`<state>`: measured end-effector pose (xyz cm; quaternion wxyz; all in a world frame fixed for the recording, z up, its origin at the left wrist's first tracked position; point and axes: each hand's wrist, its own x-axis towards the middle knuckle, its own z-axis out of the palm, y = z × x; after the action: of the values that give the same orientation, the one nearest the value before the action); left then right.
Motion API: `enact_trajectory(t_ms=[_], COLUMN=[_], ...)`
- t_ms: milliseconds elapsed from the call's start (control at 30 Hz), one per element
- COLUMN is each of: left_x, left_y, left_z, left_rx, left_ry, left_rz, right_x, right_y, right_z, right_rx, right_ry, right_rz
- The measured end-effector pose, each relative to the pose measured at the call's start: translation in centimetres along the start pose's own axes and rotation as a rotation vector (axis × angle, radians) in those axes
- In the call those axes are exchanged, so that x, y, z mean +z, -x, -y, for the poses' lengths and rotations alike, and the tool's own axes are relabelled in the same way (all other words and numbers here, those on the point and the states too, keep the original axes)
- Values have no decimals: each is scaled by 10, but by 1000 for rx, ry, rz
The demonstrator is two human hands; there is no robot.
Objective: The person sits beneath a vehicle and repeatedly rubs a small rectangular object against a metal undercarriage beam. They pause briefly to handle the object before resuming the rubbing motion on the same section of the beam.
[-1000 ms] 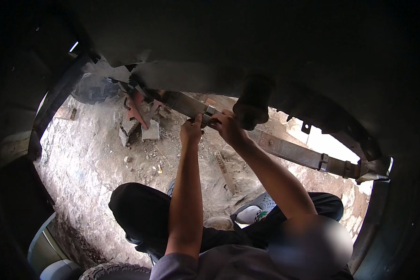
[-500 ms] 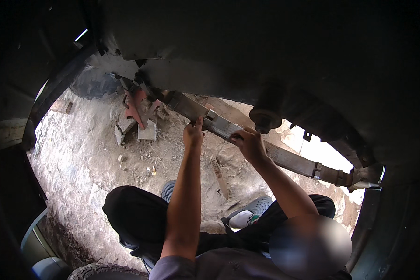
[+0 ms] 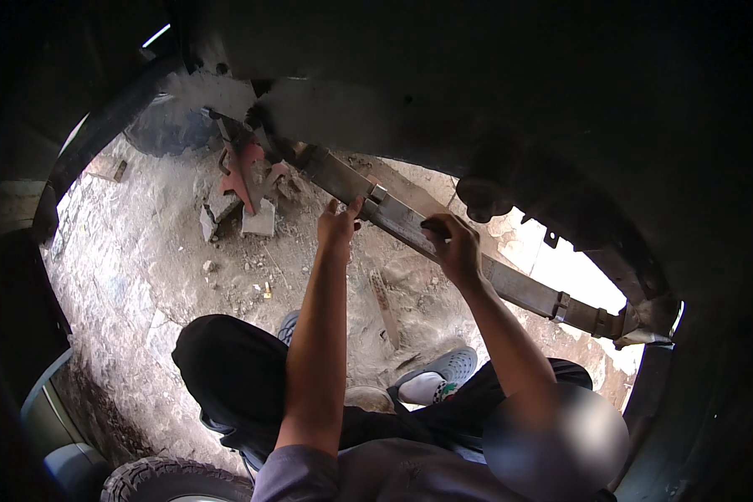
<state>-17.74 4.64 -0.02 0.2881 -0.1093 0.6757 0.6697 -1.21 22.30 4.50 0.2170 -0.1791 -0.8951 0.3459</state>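
Observation:
A long grey leaf spring [image 3: 410, 224] slants across the view under a dark vehicle body, banded by metal clips. My left hand [image 3: 340, 227] is at its near edge, with fingers curled and the thumb beside a clip [image 3: 378, 194]. Whatever those fingers grip is too small to make out. Over the spring's middle, to the right of that clip, my right hand [image 3: 458, 244] is closed in a pinch, raised a little off the metal. Something small and dark may sit at its fingertips, but I cannot tell what.
A red stand [image 3: 241, 177] rises beside broken concrete blocks [image 3: 259, 219] at the far left. A flat rusty strip [image 3: 385, 309] lies on the dirt between my feet. A tire [image 3: 155, 484] is at the lower left. The dark underbody hangs low overhead.
My right hand has lifted slightly from the leaf spring and its fingers have curled in. My left hand stays by the clip, its index finger now more raised. The whole view has shifted a little.

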Motion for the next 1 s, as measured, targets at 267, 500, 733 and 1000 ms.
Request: enact_trajectory(t_ms=[267, 500, 733, 1000], left_x=[-3, 10, 19, 16], left_y=[3, 11, -23, -28], left_z=[-9, -16, 16, 33], left_rx=[-152, -160, 93, 148], left_ry=[103, 188, -217, -124], left_rz=[74, 81, -136, -167], right_x=[5, 24, 62, 17], right_y=[16, -9, -52, -15], right_z=[0, 10, 40, 1], right_rx=[-25, -83, -187, -93], right_ry=[77, 221, 198, 212], right_rz=[-5, 82, 40, 137])
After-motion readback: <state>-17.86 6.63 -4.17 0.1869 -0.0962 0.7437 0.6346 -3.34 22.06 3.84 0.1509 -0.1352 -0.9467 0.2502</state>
